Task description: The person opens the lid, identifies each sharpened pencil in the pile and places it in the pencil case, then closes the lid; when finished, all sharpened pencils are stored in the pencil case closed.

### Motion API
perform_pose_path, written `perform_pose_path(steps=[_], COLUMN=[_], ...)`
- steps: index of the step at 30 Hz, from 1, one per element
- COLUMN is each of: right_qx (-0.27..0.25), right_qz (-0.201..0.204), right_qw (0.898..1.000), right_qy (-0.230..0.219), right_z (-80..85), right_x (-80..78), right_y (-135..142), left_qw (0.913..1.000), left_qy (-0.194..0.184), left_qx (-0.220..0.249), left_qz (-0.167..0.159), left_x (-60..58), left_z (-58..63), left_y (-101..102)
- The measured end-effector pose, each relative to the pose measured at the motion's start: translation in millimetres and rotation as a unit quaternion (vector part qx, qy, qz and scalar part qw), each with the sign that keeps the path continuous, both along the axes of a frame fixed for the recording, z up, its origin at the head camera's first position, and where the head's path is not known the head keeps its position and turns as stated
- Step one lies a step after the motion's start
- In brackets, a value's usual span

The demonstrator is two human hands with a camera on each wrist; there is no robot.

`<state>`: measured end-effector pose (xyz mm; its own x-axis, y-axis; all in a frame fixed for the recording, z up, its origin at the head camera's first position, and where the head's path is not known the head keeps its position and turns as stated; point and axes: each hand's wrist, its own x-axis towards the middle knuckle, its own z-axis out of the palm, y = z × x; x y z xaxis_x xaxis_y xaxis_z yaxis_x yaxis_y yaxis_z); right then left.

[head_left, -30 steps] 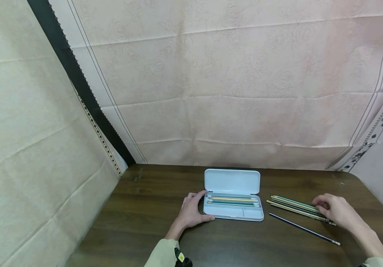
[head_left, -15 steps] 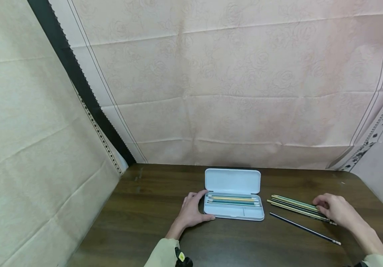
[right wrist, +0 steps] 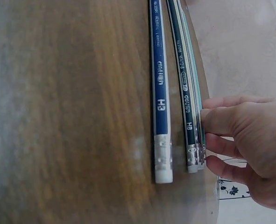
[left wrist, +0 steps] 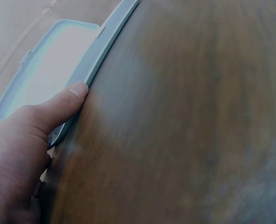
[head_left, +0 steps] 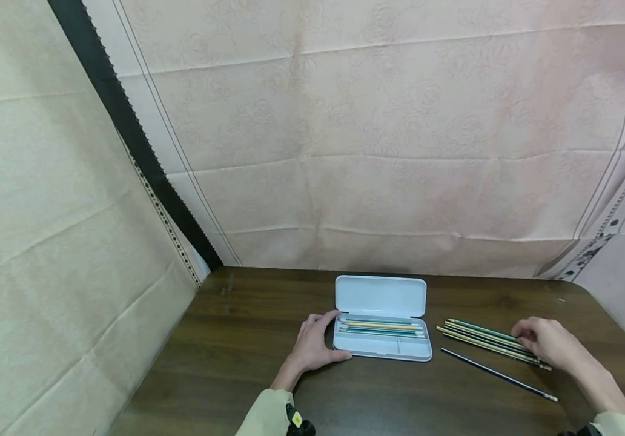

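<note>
A light blue pencil case (head_left: 382, 347) lies with its lid (head_left: 380, 295) raised, and several pencils (head_left: 380, 329) rest in its rear compartment. My left hand (head_left: 312, 344) grips the case's left end, the thumb (left wrist: 77, 89) pressed on the front edge and the fingers round the back corner, mostly hidden. To the right lies a bundle of green-and-yellow striped pencils (head_left: 487, 342). My right hand (head_left: 551, 344) pinches a pencil at the far side of this bundle, near the eraser ends; the grip is partly hidden. A single dark blue pencil (right wrist: 160, 84) lies apart, nearer the person.
Everything lies on a dark brown wooden table (head_left: 225, 363) with a rounded far right corner. Pale patterned cloth (head_left: 378, 133) hangs behind it and at both sides, with a black strip (head_left: 127, 121) down the left fold.
</note>
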<state>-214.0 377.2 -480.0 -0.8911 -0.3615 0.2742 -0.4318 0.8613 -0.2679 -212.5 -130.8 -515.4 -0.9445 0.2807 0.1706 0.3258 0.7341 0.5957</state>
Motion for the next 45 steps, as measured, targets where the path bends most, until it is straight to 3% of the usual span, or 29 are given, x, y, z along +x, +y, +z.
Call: perform_pose_path(steps=[11,30,33,40,45], right_qx=[0.012,0.002,0.003,0.007,0.001], right_qz=[-0.006,-0.015,-0.010,0.031,0.036], right_qw=[1.000,1.000,1.000,0.997,0.996], right_qy=[-0.019,-0.014,-0.006,0.069,0.077], right_z=[-0.5,2.5,4.8,8.7,12.6], right_x=[-2.3,1.6,3.0,3.8,3.6], right_y=[-1.4,-9.9,-12.9,-25.0,-36.6], left_qw=[1.0000,1.0000,1.0000,1.0000,1.0000], left_qy=[-0.003,0.002,0.001,-0.001,-0.001], left_qx=[0.003,0.004,0.005,0.007,0.007], left_qz=[0.000,-0.001,-0.001,-0.002,-0.003], left_x=[0.7,1.2,1.3,0.4,0.4], left_z=[0.9,0.9,0.9,0.4,-0.1], left_y=[0.0,0.1,0.3,-0.2,-0.2])
